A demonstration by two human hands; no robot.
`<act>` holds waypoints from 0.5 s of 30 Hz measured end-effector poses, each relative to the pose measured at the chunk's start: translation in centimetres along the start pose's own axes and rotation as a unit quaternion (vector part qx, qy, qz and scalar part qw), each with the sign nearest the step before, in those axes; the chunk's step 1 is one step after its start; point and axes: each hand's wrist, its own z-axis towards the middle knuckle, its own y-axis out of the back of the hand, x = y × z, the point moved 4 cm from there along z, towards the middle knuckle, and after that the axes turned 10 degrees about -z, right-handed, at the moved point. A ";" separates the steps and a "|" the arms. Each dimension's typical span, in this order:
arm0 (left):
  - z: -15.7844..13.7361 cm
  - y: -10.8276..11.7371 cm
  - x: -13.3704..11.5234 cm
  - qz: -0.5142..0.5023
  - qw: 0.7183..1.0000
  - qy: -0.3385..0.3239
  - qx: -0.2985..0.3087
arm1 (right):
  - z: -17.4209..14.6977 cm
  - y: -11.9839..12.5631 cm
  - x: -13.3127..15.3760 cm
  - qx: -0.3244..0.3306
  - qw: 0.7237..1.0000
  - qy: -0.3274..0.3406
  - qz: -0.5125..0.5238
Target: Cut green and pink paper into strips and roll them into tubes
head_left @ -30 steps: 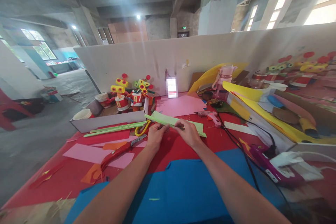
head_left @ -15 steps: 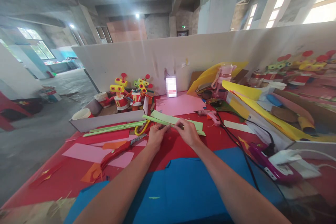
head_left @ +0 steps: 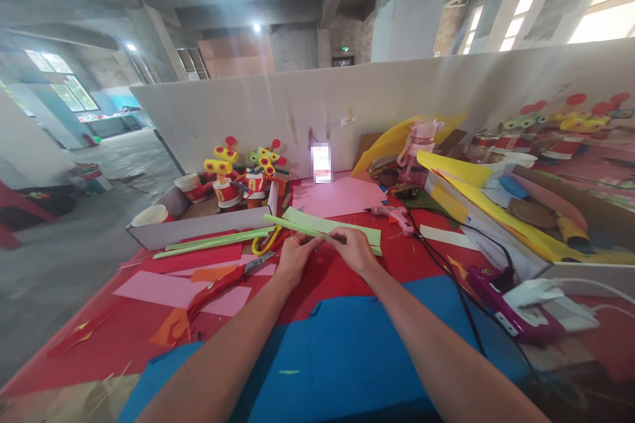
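Over the red table, my left hand (head_left: 296, 255) pinches a narrow light-green paper strip (head_left: 282, 225) between thumb and fingers. My right hand (head_left: 354, 249) is closed on the same strip, its fingertips close to the left ones. A wider green paper piece (head_left: 360, 232) lies just behind my hands. To the left, more thin green strips (head_left: 213, 241) rest beside yellow-handled scissors (head_left: 265, 241), which are partly hidden. A red-handled utility knife (head_left: 218, 287) lies on pink and orange paper scraps (head_left: 163, 287).
Behind on the left, a box (head_left: 208, 221) holds paper-cup figures (head_left: 227, 192). A pink glue gun (head_left: 394, 217) and its black cord lie right of my hands. Farther right are a box with yellow paper (head_left: 491, 211) and a purple power strip (head_left: 513, 310). Blue cloth (head_left: 362, 357) covers the near side.
Both hands keep their pinch on the green strip. The strip's right end no longer shows beyond my right hand. The view has shifted slightly; other things stay in place.
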 end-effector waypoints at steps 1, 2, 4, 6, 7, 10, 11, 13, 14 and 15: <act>-0.1 -0.1 0.0 0.004 1.000 0.006 0.004 | 0.0 -0.1 0.1 -0.002 1.000 0.004 0.006; -0.2 -0.2 -0.1 0.007 1.000 0.005 0.002 | 0.0 -0.2 0.1 -0.002 1.000 0.007 0.013; -0.2 -0.1 -0.3 0.007 1.000 -0.010 -0.010 | 0.0 -0.4 0.1 0.006 0.999 0.004 0.031; -0.2 0.1 -0.5 0.002 1.000 -0.022 -0.022 | 0.0 -0.5 -0.1 0.019 0.998 -0.007 0.052; -0.2 0.1 -0.5 0.002 0.999 -0.023 -0.027 | 0.0 -0.5 -0.2 0.024 0.998 -0.013 0.060; -0.1 0.3 -0.5 0.007 0.999 -0.025 -0.038 | 0.1 -0.6 -0.6 0.021 0.997 -0.029 0.073; -0.1 0.3 -0.5 0.010 0.999 -0.028 -0.040 | 0.1 -0.6 -0.8 0.017 0.997 -0.031 0.074; -0.1 0.2 -0.6 0.014 0.998 -0.034 -0.041 | 0.1 -0.6 -0.9 0.008 0.997 -0.030 0.070; -0.2 0.2 -0.6 0.016 0.998 -0.035 -0.041 | 0.1 -0.6 -0.9 0.004 0.997 -0.029 0.068; -0.2 0.2 -0.6 0.015 0.998 -0.035 -0.042 | 0.1 -0.6 -0.9 0.001 0.998 -0.027 0.065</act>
